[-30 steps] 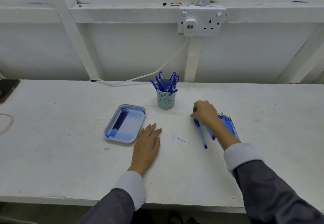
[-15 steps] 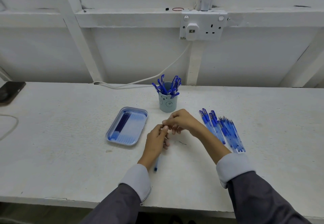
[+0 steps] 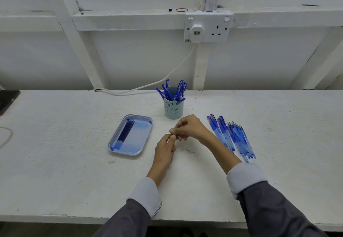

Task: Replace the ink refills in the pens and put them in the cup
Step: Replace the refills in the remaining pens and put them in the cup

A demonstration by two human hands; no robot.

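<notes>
Over the table (image 3: 74, 162), your left hand (image 3: 164, 151) and right hand (image 3: 189, 127) fingers pinch a hidden, presumably slick pen; hold its barrel.

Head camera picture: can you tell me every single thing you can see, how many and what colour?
table: one, white, across the front
cup: one, pale blue, bear face, back middle of table
pens in cup: several, blue, standing in it
loose pens: a pile, blue and clear, on table, right of cup
tray: one, blue, on table, left of cup
refills: several, dark blue, in the tray
socket: one, white, on the wall
cable: one, white, from socket to table
dark flat thing: one, black, table's left edge
left hand: one, fingertips meeting the right hand's
right hand: one, before the cup; anything pinched is hidden
</notes>
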